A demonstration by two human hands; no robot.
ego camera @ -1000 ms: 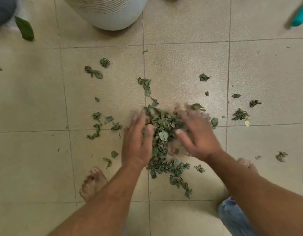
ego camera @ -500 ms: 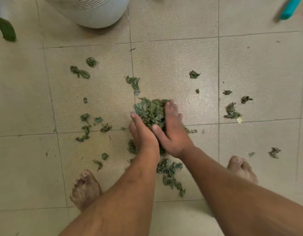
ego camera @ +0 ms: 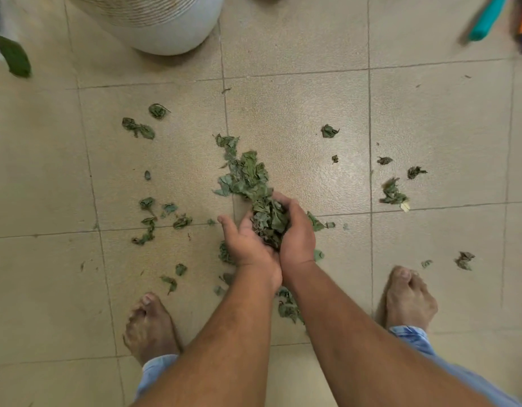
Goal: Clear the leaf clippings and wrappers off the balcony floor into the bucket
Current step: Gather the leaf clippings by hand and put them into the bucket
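green leaf clippings (ego camera: 255,183), beige floor (ego camera: 430,113), white pot (ego camera: 165,27)

Single head view, wide-angle, faces steeply down onto tiled floor (ego camera: 439,118), close in (own feet (ego camera: 149,327) near bottom edge).

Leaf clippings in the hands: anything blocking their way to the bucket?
Nothing visible. The left hand and right hand cup the leaf clippings. Toward the white ribbed container, possibly the bucket, lie only floor tiles and loose scraps.
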